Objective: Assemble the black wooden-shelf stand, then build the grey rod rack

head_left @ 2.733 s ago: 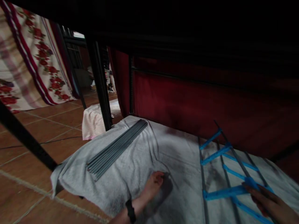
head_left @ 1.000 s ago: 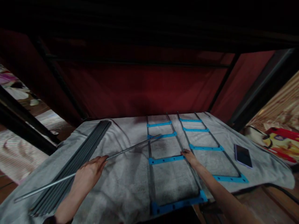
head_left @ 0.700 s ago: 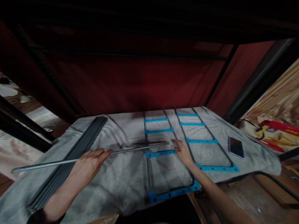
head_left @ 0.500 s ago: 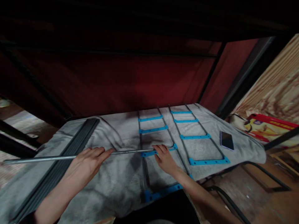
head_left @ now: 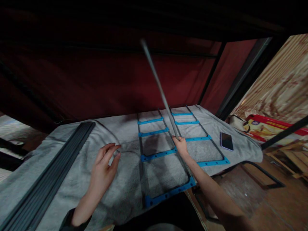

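While half a second ago the rod (head_left: 158, 80) lay level across both hands, it's now been swung round and only the right hand (head_left: 181, 146) has it. That fist is closed on the near end, and the rest slants up and away from it, the far tip raised in front of the red curtain (head_left: 115, 83).

The left hand (head_left: 104, 163) has let go: fingers spread, nothing in them that I can see, just off to the left of the left frame (head_left: 158, 154). So the hands are well apart, and I'd say the rod's aim is all on the right one now, with the left free to steady stuff if needed.

The right fist sits near the end of a blue crossbar, between the left frame and the right frame (head_left: 213, 163). Can't tell if the rod's touching either. It looks to me like it isn't placed yet.

The bundle (head_left: 55, 166) is over left of the left hand, still on the cloth (head_left: 125, 179).
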`<act>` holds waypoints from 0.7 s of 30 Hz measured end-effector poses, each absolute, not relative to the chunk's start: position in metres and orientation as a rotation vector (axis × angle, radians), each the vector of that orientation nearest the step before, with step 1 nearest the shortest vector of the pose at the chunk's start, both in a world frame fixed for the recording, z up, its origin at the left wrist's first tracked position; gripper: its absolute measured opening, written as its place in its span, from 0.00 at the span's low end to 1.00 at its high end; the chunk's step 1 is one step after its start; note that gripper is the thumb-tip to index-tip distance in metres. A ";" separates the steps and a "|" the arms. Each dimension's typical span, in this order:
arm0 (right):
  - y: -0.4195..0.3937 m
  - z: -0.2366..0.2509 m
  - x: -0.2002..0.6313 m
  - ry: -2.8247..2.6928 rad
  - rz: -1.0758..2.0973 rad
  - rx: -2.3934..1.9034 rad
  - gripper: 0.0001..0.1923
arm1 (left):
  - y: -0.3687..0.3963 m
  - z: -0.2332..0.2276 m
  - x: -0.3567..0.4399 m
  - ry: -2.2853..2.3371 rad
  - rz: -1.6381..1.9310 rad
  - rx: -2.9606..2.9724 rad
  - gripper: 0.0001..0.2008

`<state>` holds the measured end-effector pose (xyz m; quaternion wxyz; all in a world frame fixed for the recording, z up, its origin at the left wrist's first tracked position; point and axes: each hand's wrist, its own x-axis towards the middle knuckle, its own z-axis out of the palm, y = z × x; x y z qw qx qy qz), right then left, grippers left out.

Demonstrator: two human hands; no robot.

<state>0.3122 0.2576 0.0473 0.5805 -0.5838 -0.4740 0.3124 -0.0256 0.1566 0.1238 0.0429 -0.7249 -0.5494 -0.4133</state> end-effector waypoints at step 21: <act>0.271 0.033 0.315 -0.827 0.811 -1.187 0.24 | 0.149 -0.020 -0.002 -2.085 -1.281 -2.613 0.17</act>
